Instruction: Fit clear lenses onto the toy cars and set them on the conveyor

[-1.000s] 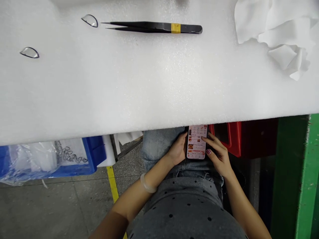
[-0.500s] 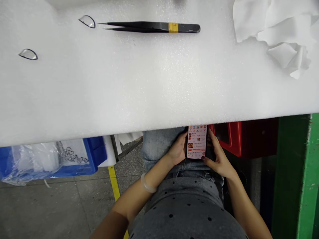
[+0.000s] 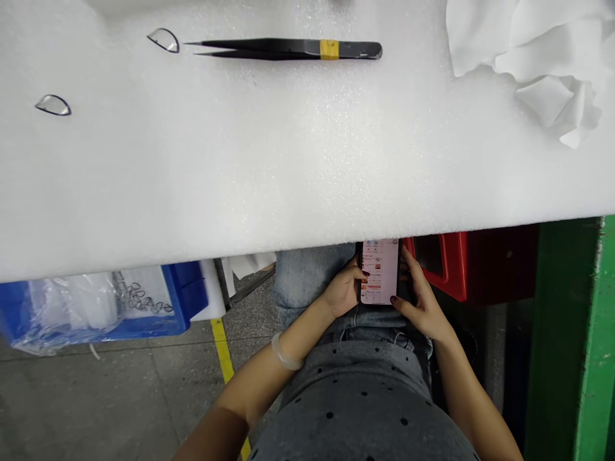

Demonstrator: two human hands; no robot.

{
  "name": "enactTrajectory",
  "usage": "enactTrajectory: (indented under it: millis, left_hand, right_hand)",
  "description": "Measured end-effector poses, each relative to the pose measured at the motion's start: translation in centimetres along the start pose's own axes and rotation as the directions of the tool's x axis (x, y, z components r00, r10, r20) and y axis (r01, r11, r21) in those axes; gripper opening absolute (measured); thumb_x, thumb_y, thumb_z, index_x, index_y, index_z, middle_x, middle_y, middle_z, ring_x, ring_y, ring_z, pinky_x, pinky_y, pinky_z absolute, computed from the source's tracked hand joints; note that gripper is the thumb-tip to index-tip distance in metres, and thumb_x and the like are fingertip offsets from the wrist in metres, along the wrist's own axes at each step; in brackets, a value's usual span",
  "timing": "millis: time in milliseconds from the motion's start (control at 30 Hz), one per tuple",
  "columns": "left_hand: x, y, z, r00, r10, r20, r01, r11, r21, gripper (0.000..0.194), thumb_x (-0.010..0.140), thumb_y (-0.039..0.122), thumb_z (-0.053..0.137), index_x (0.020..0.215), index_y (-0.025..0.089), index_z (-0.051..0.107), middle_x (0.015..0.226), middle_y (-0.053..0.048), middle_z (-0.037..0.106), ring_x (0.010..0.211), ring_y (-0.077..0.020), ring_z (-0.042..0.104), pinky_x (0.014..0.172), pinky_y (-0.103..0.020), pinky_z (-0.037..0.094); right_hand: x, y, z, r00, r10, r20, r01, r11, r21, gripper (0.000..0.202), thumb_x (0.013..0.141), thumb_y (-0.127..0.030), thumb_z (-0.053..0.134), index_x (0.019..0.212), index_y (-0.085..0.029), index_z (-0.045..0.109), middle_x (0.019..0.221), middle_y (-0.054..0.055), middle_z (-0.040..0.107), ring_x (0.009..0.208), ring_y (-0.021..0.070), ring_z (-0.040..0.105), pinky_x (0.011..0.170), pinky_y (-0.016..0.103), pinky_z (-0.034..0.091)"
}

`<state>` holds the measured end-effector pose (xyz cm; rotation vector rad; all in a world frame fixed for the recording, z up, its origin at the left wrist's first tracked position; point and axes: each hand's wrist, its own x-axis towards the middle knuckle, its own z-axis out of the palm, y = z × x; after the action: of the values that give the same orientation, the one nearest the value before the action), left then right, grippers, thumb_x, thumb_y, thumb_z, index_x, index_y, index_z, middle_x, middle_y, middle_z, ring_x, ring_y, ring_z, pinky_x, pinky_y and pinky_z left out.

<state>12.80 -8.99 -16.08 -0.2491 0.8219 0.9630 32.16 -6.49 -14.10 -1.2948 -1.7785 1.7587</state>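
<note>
Below the front edge of the white foam surface (image 3: 288,160), a phone (image 3: 382,278) with a lit screen is held over my lap. My left hand (image 3: 343,288) grips its left side, with the thumb over the screen. Around the right side is my right hand (image 3: 423,304), its thumb at the lower right corner. The phone's top end is hidden by the foam edge. On the foam lie black tweezers (image 3: 288,49) with a yellow band, tips pointing left, beside a small clear dark-rimmed piece (image 3: 164,40). A similar piece (image 3: 53,105) lies farther left.
Crumpled white cloth (image 3: 552,57) lies at the foam's right. Under its left part is a blue bin (image 3: 187,298) with a plastic bag and several small dark-rimmed pieces. A red bin (image 3: 494,266) and a green post (image 3: 567,333) are at the right.
My left thumb has moved onto the phone's screen from its side. The content on the screen has changed and looks shifted left. The view has shifted slightly.
</note>
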Motion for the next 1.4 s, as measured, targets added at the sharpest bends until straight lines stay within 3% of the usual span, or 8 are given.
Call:
enactTrajectory:
  millis: [100,167,300,500,900,1400]
  left_hand:
    - [0.0,0.1,0.1,1.000,-0.012,0.024,0.013,0.999,-0.047,0.048,0.064,0.021,0.069,0.111,0.017,0.066,0.103,-0.007,0.074,0.115,-0.0339,0.063,0.099,-0.047,0.048]
    - [0.0,0.1,0.3,0.999,-0.026,0.039,0.029,0.996,-0.083,0.049,0.066,0.027,0.070,0.113,0.015,0.066,0.108,-0.010,0.074,0.118,-0.0360,0.062,0.101,-0.049,0.047]
    - [0.0,0.1,0.4,0.999,-0.041,0.028,0.044,0.990,-0.133,0.047,0.071,0.033,0.066,0.113,0.013,0.067,0.113,-0.012,0.073,0.121,-0.0377,0.060,0.103,-0.050,0.045]
    - [-0.1,0.2,0.5,0.998,-0.043,0.040,0.048,0.988,-0.145,0.050,0.070,0.036,0.065,0.116,0.014,0.066,0.118,-0.012,0.072,0.126,-0.0387,0.057,0.106,-0.051,0.044]
    - [-0.1,0.2,0.5,0.997,-0.046,0.056,0.055,0.983,-0.173,0.054,0.072,0.038,0.064,0.120,0.013,0.064,0.121,-0.014,0.071,0.129,-0.0391,0.055,0.108,-0.053,0.043]
    - [0.0,0.2,0.5,0.999,-0.033,-0.006,0.032,0.986,-0.162,0.040,0.077,0.032,0.063,0.111,0.013,0.067,0.112,-0.012,0.073,0.128,-0.0356,0.057,0.111,-0.050,0.040]
  right_hand:
    - [0.2,0.1,0.6,0.998,0.018,-0.066,-0.018,1.000,0.001,0.080,0.091,-0.025,0.059,0.160,-0.037,0.019,0.164,0.007,0.030,0.142,0.0316,0.043,0.109,0.055,0.048]
    - [0.3,0.0,1.1,0.994,0.014,-0.107,-0.018,0.999,-0.040,0.079,0.092,-0.025,0.057,0.160,-0.035,0.018,0.163,0.008,0.031,0.144,0.0319,0.041,0.113,0.058,0.043]
    - [0.6,-0.7,2.3,0.993,-0.053,-0.110,0.025,0.970,-0.243,0.097,0.087,-0.029,0.063,0.162,-0.031,0.001,0.166,0.011,0.022,0.151,0.0364,0.027,0.120,0.065,0.030]
    - [0.7,-1.4,3.7,0.994,-0.048,-0.101,0.003,0.916,-0.400,0.118,0.082,-0.039,0.070,0.160,-0.025,-0.017,0.168,0.017,0.010,0.153,0.0416,0.018,0.119,0.070,0.026]
    - [0.6,-1.2,3.5,0.997,-0.024,-0.068,-0.009,0.899,-0.438,0.118,0.083,-0.041,0.068,0.159,-0.025,-0.021,0.169,0.015,0.004,0.155,0.0414,0.013,0.118,0.070,0.028]
    - [0.7,-1.0,3.5,0.996,-0.043,-0.077,0.005,0.897,-0.442,0.115,0.084,-0.037,0.067,0.159,-0.025,-0.019,0.169,0.016,0.005,0.155,0.0397,0.014,0.119,0.069,0.029]
